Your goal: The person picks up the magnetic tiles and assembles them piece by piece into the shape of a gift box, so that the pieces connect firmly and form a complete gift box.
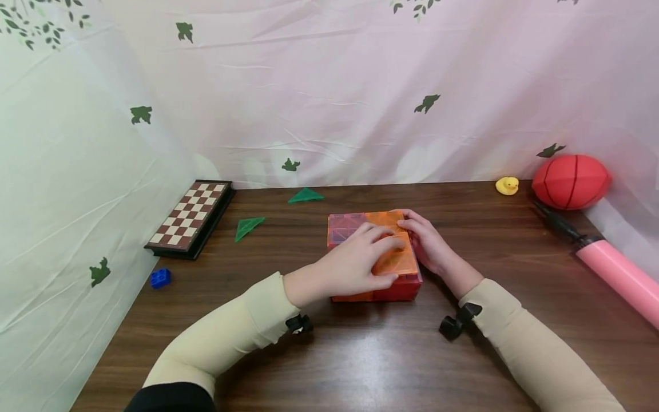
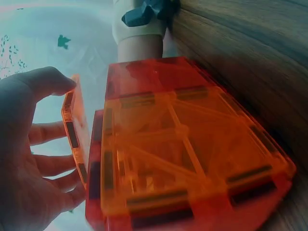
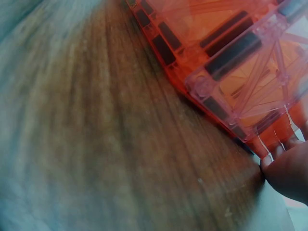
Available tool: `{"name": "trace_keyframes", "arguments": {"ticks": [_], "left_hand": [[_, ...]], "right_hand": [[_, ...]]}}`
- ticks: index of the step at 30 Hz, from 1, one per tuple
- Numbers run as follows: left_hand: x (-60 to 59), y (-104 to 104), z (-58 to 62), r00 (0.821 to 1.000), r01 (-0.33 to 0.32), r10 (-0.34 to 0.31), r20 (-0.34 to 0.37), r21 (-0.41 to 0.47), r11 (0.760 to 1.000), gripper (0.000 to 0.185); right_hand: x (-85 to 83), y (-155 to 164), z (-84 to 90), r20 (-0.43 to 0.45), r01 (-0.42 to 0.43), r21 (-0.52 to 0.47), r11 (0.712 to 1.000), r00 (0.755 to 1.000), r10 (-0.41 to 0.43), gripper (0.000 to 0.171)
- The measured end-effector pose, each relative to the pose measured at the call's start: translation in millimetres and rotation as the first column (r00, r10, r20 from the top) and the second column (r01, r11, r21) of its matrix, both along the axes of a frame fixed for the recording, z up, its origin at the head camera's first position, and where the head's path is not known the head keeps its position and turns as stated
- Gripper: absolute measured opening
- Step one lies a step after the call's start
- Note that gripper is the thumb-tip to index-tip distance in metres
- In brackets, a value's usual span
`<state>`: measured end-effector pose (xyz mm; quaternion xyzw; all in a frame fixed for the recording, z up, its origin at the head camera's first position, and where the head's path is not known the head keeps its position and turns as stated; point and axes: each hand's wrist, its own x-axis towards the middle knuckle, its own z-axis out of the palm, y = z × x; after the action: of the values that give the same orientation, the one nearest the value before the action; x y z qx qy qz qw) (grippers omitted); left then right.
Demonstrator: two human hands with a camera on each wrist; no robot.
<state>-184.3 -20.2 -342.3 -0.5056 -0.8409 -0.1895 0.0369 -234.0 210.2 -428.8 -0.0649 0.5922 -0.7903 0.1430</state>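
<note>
Magnetic tile box [image 1: 373, 257], orange and red translucent plastic, mid-table on dark wood table [image 1: 360, 355], between both hands. Left hand [image 1: 355, 266] laid over the top, fingers curled round a loose orange tile [image 2: 73, 132] at the lid. Right hand [image 1: 429, 243] against the far right side, fingertips pinching the top corner; thumb [image 3: 288, 173] seen at the box edge in the wrist view. Probably light, stiff, smooth-faced, panels held only by magnets, so likely to collapse under a squeeze; best taken by edges and corners, supported from below. Elsewhere: chessboard [image 1: 190, 217], green triangle tiles [image 1: 249, 226], blue brick [image 1: 160, 277], rubber duck [image 1: 507, 185], red ball [image 1: 570, 181], pink pump [image 1: 618, 272].
</note>
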Motion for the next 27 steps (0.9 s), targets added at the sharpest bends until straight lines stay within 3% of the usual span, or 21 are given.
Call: {"name": "trace_keyframes", "arguments": {"ticks": [5,12,22,27], "left_hand": [[-3.2,14,-0.4,1.0,-0.009,0.011,0.024,-0.087,0.996,0.051],[-2.7,24,-5.7,0.998,-0.04,0.047,0.032,-0.182,0.982,0.05],[-0.2,21,-6.5,0.997,-0.068,0.075,0.031,-0.182,0.981,0.05],[-4.6,12,-4.4,0.995,-0.087,0.092,0.043,-0.108,0.99,0.051]], "right_hand": [[-0.4,1,1.1,0.018,0.002,0.041,0.999,1.0,-0.002,0.021],[0.0,1,0.7,0.018,0.004,0.026,1.0,1.0,-0.004,0.021],[0.5,0,-0.8,-0.02,0.001,-0.004,1.0,1.0,-0.001,0.02],[0.4,1,-1.1,-0.023,-0.002,0.001,1.0,1.0,0.002,0.02]]}}
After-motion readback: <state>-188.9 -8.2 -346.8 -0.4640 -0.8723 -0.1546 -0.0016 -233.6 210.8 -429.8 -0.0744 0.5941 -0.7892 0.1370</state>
